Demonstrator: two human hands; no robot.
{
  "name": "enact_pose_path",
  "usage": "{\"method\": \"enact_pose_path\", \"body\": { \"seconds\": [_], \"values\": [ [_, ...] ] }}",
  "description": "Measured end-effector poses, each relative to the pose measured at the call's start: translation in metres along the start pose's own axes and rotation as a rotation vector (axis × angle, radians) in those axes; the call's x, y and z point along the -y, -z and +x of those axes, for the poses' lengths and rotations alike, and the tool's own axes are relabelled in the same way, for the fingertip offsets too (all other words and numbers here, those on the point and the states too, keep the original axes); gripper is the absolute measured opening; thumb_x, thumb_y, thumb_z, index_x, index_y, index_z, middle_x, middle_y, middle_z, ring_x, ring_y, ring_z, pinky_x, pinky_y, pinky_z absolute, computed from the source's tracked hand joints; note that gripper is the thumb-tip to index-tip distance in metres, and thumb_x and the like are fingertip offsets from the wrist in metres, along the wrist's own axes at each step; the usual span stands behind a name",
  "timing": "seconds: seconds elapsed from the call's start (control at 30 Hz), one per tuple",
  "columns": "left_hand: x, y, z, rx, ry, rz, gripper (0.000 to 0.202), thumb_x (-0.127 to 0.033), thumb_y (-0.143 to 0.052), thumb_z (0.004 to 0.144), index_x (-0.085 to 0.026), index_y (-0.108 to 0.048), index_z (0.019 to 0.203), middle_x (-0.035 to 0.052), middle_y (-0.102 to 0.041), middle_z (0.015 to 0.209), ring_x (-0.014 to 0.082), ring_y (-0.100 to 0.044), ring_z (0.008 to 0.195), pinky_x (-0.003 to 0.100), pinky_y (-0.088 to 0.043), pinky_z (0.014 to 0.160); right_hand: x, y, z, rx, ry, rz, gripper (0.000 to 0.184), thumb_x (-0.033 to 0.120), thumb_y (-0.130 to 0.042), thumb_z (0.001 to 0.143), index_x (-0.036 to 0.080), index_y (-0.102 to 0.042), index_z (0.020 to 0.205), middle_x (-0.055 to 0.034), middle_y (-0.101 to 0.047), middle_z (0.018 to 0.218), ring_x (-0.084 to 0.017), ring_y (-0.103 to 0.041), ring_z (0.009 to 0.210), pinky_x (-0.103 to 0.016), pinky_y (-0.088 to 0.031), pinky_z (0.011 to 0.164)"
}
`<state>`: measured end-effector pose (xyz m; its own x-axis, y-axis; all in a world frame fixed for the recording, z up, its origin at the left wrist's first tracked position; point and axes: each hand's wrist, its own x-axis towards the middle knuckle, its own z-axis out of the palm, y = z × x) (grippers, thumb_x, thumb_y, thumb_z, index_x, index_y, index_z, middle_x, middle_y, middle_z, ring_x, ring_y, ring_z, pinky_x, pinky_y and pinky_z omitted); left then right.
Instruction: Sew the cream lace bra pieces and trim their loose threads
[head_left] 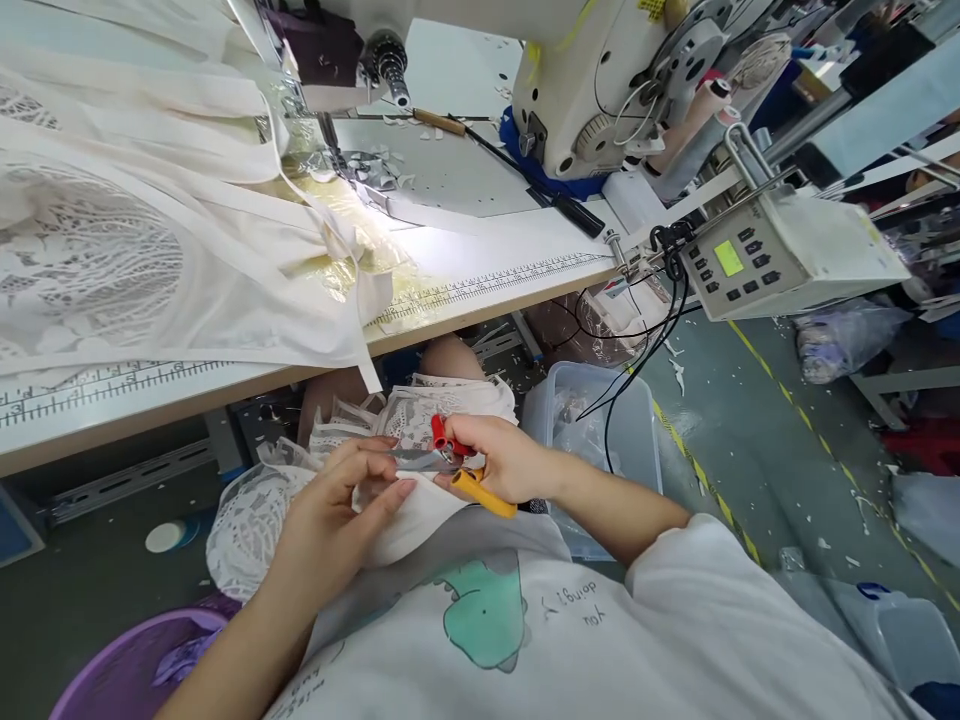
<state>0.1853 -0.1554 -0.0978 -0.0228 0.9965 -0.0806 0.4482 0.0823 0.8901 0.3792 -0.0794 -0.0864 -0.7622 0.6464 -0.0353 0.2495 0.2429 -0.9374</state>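
My right hand [514, 460] is closed around a pair of small scissors [484, 493] with red and orange handle parts. Their blades point left, close to the edge of a white lace garment [412, 520] over my lap. Pinched between the thumb and fingers of my left hand [337, 510] is the edge of that white cloth. Fingers partly hide the blades, so I cannot tell whether they touch the cloth. More of the white lace [259, 520] hangs down to the left of my left hand.
Ahead is a sewing machine [559, 100] on a table whose edge carries a printed ruler [495, 285]. White lace garments [90, 250] are heaped at the left. A control box [750, 255], dangling black cables [637, 375], a clear bin [637, 430] and a purple basket [112, 660] surround me.
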Motion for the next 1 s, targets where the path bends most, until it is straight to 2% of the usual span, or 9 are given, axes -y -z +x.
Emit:
{"method": "enact_pose_path", "body": {
  "seconds": [0.07, 0.17, 0.23, 0.37, 0.5, 0.63, 0.77, 0.87, 1.0],
  "values": [
    [0.000, 0.001, 0.001, 0.075, 0.033, -0.043, 0.028, -0.050, -0.058, 0.078, -0.024, -0.059, 0.069, 0.0055, -0.069, 0.090, 0.0229, -0.062, 0.099, 0.030, -0.051, 0.079, 0.001, 0.001, 0.000, 0.041, -0.006, -0.001, 0.019, 0.027, -0.059, 0.074, 0.021, -0.041, 0.076, 0.0034, -0.048, 0.073, -0.011, -0.042, 0.065, -0.021, -0.038, 0.059],
    [-0.002, 0.001, 0.000, 0.160, 0.160, -0.064, 0.032, -0.053, -0.058, 0.077, -0.023, -0.059, 0.069, 0.0023, -0.066, 0.070, 0.0174, -0.061, 0.067, 0.026, -0.050, 0.058, 0.002, 0.002, 0.002, 0.079, -0.021, 0.017, 0.020, 0.027, -0.060, 0.074, 0.021, -0.040, 0.074, 0.0034, -0.050, 0.075, -0.010, -0.043, 0.067, -0.020, -0.037, 0.059],
    [-0.004, 0.000, -0.001, 0.142, 0.148, -0.065, 0.029, -0.051, -0.059, 0.077, -0.023, -0.058, 0.070, -0.0005, -0.063, 0.064, 0.0139, -0.056, 0.055, 0.024, -0.045, 0.048, 0.002, 0.003, 0.002, 0.089, -0.056, 0.023, 0.022, 0.025, -0.061, 0.073, 0.021, -0.039, 0.074, 0.0039, -0.049, 0.075, -0.010, -0.044, 0.067, -0.020, -0.036, 0.058],
    [-0.009, 0.000, -0.001, -0.009, -0.119, 0.041, 0.018, -0.040, -0.059, 0.078, -0.025, -0.056, 0.069, -0.0017, -0.065, 0.070, 0.0138, -0.060, 0.062, 0.023, -0.049, 0.056, -0.001, 0.002, 0.005, 0.153, -0.264, -0.118, 0.035, 0.026, -0.068, 0.069, 0.022, -0.033, 0.070, 0.0061, -0.044, 0.067, -0.010, -0.041, 0.061, -0.020, -0.032, 0.053],
    [-0.016, -0.001, 0.000, 0.057, -0.291, 0.179, 0.019, -0.037, -0.054, 0.081, -0.026, -0.054, 0.065, -0.0003, -0.068, 0.072, 0.0158, -0.063, 0.065, 0.026, -0.051, 0.059, -0.008, -0.003, 0.006, 0.215, -0.430, -0.356, 0.034, 0.027, -0.071, 0.072, 0.022, -0.037, 0.068, 0.0042, -0.047, 0.065, -0.011, -0.042, 0.060, -0.021, -0.029, 0.052],
    [-0.019, -0.005, 0.000, 0.091, -0.344, 0.235, 0.023, -0.037, -0.051, 0.083, -0.025, -0.054, 0.063, 0.0019, -0.070, 0.071, 0.0174, -0.065, 0.065, 0.028, -0.052, 0.057, -0.013, -0.011, 0.006, 0.099, -0.512, -0.447, 0.023, 0.025, -0.068, 0.075, 0.020, -0.046, 0.081, -0.0013, -0.057, 0.079, -0.017, -0.052, 0.070, -0.024, -0.032, 0.055],
    [-0.018, -0.007, -0.001, 0.059, -0.372, 0.225, 0.024, -0.036, -0.051, 0.083, -0.025, -0.054, 0.062, 0.0014, -0.070, 0.072, 0.0162, -0.066, 0.066, 0.025, -0.050, 0.054, -0.015, -0.014, 0.008, -0.003, -0.536, -0.413, 0.027, 0.023, -0.072, 0.071, 0.021, -0.046, 0.080, -0.0006, -0.057, 0.078, -0.017, -0.052, 0.070, -0.024, -0.031, 0.054],
    [-0.016, -0.006, -0.003, 0.053, -0.334, 0.219, 0.025, -0.037, -0.052, 0.083, -0.025, -0.055, 0.062, 0.0005, -0.069, 0.072, 0.0153, -0.064, 0.064, 0.024, -0.047, 0.050, -0.015, -0.012, 0.009, -0.008, -0.537, -0.360, 0.028, 0.022, -0.071, 0.071, 0.021, -0.043, 0.073, 0.0029, -0.052, 0.070, -0.014, -0.047, 0.064, -0.024, -0.030, 0.053],
    [-0.009, -0.005, -0.006, -0.078, -0.224, 0.172, 0.021, -0.040, -0.056, 0.080, -0.026, -0.056, 0.064, -0.0026, -0.067, 0.071, 0.0130, -0.061, 0.058, 0.023, -0.046, 0.049, -0.015, -0.004, 0.004, 0.022, -0.476, -0.141, 0.033, 0.022, -0.073, 0.066, 0.020, -0.041, 0.067, 0.0061, -0.048, 0.067, -0.010, -0.043, 0.062, -0.022, -0.033, 0.055]
  ]
}}
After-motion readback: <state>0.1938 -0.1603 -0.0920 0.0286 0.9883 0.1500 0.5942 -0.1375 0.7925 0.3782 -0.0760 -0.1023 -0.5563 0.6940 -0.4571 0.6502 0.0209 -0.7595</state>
